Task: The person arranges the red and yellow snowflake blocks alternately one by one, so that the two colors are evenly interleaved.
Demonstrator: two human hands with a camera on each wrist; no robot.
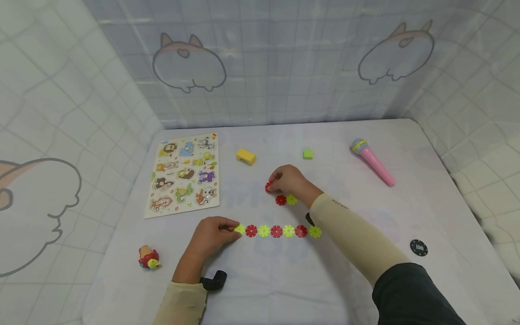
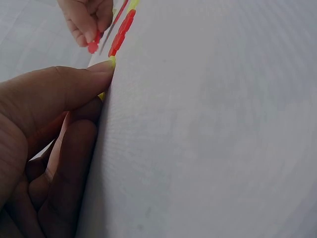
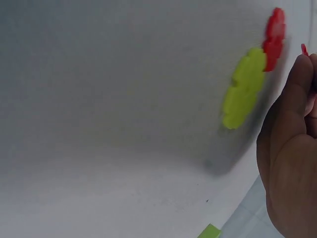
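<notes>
A row of several notched plastic discs, alternating yellow-green and red, runs across the table's middle. My left hand pinches the yellow-green disc at the row's left end between thumb and fingers; the left wrist view shows its edge at the thumb tip. Beyond the row, my right hand pinches a red notched disc, mostly covered by the fingertips. Just nearer than that hand lie another red disc and a yellow-green disc, side by side; the right wrist view shows the yellow-green one overlapping its neighbour.
An animal puzzle board lies at the back left, a small toy figure in front of it. Toward the back are a yellow block and a green block. A pink microphone and a black chip lie right.
</notes>
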